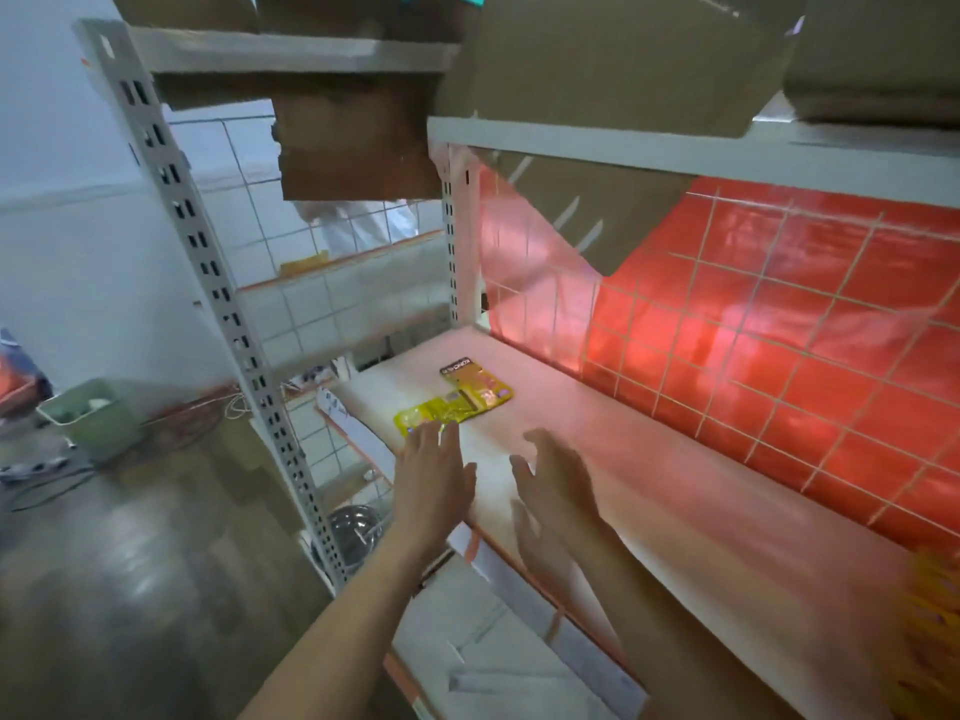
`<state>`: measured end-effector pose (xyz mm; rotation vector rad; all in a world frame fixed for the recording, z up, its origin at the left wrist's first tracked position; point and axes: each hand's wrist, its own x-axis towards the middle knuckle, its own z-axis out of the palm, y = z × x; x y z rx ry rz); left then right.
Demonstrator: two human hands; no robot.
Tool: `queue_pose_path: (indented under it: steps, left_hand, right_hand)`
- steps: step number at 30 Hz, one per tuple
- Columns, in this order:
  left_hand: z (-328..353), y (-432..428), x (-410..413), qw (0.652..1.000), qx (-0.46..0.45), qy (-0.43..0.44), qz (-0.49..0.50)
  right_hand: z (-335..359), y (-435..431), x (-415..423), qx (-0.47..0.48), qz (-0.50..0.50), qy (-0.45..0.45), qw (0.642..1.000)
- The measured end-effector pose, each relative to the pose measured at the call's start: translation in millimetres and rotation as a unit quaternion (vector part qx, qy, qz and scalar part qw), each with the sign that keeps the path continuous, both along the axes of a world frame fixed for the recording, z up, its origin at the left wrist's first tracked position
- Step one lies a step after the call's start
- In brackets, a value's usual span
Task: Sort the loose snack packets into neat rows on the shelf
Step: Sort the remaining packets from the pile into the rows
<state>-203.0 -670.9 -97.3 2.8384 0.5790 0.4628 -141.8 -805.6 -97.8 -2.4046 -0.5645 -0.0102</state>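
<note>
While both bare arms stretch over the pale, smooth shelf board [675, 491], the left hand [434, 478] lies flat with straight fingers held together. Its fingertips are at the near edge of a glossy yellow foil packet [428, 415]; whether they press it I cannot tell. Just beyond, at that one's far right end, lies a second flat packet [478, 384], yellow-orange with a dark printed band. Both sit toward the far left of the board. The right hand [553, 485], blurred, hovers right of the left one, fingers spread and slightly curved, holding nothing. Behind the board a white wire grid [693, 283] stands before a shiny red plastic sheet [779, 356]. Brown cardboard boxes [623, 59] load the shelf above. A blurred yellow heap [930, 615] shows at the near right, and a perforated grey metal upright [208, 283] stands at left.
</note>
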Motion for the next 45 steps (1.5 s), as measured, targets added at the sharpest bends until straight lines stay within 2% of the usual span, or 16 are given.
queue_pose_path:
  steps: [6,12,14,17,19,21,23,26,28,30,33,36,37,42,45]
  left_hand:
    - [-10,71,64,0.998,-0.019,0.022,-0.062]
    - [-27,96,93,0.992,-0.021,0.018,-0.125]
    - [-28,100,96,0.991,0.001,0.031,-0.13]
    - [-26,101,96,0.987,0.063,0.049,-0.141]
    - [-28,98,97,0.984,0.087,0.025,-0.156]
    - [-22,96,98,0.981,0.074,0.009,-0.18]
    - [-11,91,99,0.982,0.041,-0.011,-0.187]
    - [5,68,98,0.976,-0.08,-0.052,-0.195]
    - [20,43,96,0.965,-0.188,-0.055,-0.176]
    - [27,18,98,0.928,-0.325,-0.025,-0.178]
    - [31,-19,98,0.853,-0.489,0.018,-0.182]
    - [32,-64,91,0.717,-0.669,0.06,-0.187]
    - [34,-80,88,0.686,-0.698,0.066,-0.193]
    - [36,-157,65,0.606,-0.76,0.11,-0.21]
    - [31,-197,53,0.601,-0.764,0.133,-0.193]
  right_hand:
    - [14,75,73,0.021,-0.087,0.046,0.995]
    - [2,113,109,-0.064,-0.128,0.065,0.988]
    - [1,118,113,-0.095,-0.138,0.064,0.984]
    - [1,119,117,-0.074,-0.159,0.099,0.979]
    - [3,114,118,-0.035,-0.183,0.136,0.973]
    - [6,103,113,0.023,-0.207,0.16,0.965]
    - [4,88,101,0.136,-0.251,0.173,0.943]
    - [2,57,72,0.316,-0.314,0.192,0.875]
    - [-1,30,55,0.352,-0.313,0.185,0.862]
    - [-1,-2,41,0.368,-0.328,0.175,0.853]
    - [3,-55,21,0.361,-0.372,0.121,0.847]
    - [20,-104,-9,0.377,-0.392,0.065,0.837]
    - [23,-122,-19,0.389,-0.399,0.051,0.829]
    - [33,-210,-57,0.389,-0.43,0.025,0.815]
    - [40,-253,-72,0.379,-0.488,-0.052,0.784]
